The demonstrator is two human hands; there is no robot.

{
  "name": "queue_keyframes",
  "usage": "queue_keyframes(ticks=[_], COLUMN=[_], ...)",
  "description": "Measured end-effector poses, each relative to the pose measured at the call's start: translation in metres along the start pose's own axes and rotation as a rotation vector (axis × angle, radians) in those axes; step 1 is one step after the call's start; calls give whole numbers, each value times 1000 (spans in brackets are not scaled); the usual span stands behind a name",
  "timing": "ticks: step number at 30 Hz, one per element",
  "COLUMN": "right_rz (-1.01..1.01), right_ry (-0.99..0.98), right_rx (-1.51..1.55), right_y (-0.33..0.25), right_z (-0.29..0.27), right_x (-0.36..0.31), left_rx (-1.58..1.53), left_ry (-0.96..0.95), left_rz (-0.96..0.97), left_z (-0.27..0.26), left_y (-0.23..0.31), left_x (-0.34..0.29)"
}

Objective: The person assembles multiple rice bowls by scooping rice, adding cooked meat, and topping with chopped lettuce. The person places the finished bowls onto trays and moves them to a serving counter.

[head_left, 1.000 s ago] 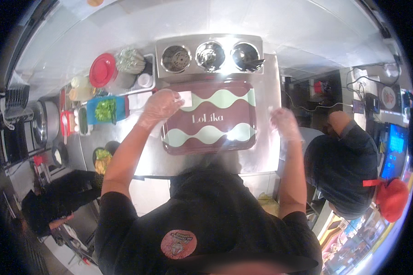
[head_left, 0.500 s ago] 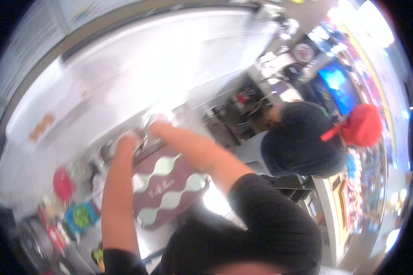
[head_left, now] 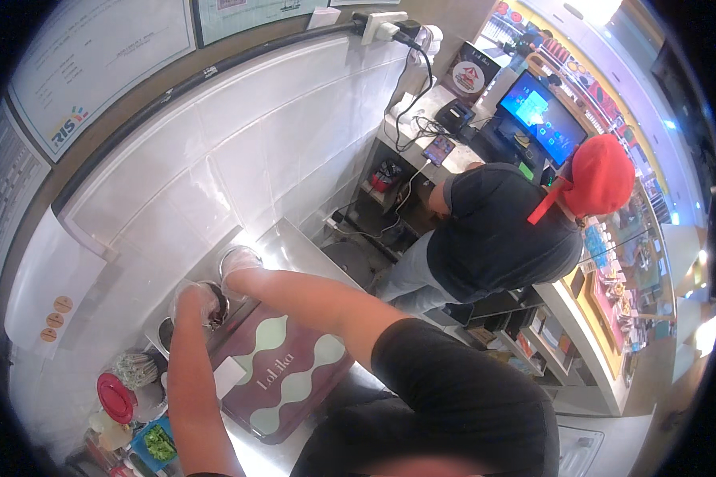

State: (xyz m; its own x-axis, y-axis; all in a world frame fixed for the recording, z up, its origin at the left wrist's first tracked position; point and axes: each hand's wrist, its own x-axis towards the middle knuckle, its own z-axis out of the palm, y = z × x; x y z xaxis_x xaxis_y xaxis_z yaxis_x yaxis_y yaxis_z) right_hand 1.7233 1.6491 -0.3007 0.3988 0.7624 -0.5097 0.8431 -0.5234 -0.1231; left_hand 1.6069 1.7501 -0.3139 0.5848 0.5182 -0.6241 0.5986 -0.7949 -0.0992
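Observation:
Both my hands wear thin clear gloves and reach to the metal counter by the tiled wall. My left hand (head_left: 193, 301) is over a metal container (head_left: 165, 332), beside dark contents (head_left: 215, 312); its fingertips are hidden. Farther right, my right hand (head_left: 241, 269) is at a round shiny metal rim (head_left: 239, 251), with its fingers mostly out of sight. Whether either hand grips something cannot be made out. Below my hands lies a maroon board or tray (head_left: 294, 401) with pale green wavy shapes. A small white square (head_left: 230, 375) rests on its left part.
Left of my forearm stand a red round lid (head_left: 117, 397), a blue tray (head_left: 141, 447) of green pieces (head_left: 159, 443) and a bundle of pale sticks (head_left: 134, 370). At right, a person (head_left: 509, 230) in a red cap faces a counter with a monitor (head_left: 542, 118) and a phone (head_left: 437, 149).
The view has shifted and is sharper now. In the picture my hands sit lower and farther left, still at the metal containers. The co-worker remains at the right-hand counter.

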Motion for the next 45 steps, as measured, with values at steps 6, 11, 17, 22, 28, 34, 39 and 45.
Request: queue_keyframes(ticks=[6,11,17,22,28,34,39,45], right_rz=[-59,-461,-385,-399,-441,-210,-85,-32], right_ry=[-11,428,219,-33,-283,-14,-82,-70], right_rx=[31,-557,-156,279,215,411,401,439], right_y=[-37,63,56,22,-91,-133,-151,-160], right_z=[-39,44,-76,43,168,221,213,212], right_x=[-22,60,-187,-216,-151,-137,-153,-153], left_rx=[-45,357,-878,-1337,-1150,-977,-927,-935], left_ry=[-202,35,-38,79,393,350,380,337], left_rz=[35,711,48,-104,-366,-458,-464,-481], left_z=[14,-32,25,220,280,277,288,280], left_y=[-61,-59,-115,-88,-17,-8,-4,-6], left_x=[16,-41,-244,-278,-222,-208,-197,-198])
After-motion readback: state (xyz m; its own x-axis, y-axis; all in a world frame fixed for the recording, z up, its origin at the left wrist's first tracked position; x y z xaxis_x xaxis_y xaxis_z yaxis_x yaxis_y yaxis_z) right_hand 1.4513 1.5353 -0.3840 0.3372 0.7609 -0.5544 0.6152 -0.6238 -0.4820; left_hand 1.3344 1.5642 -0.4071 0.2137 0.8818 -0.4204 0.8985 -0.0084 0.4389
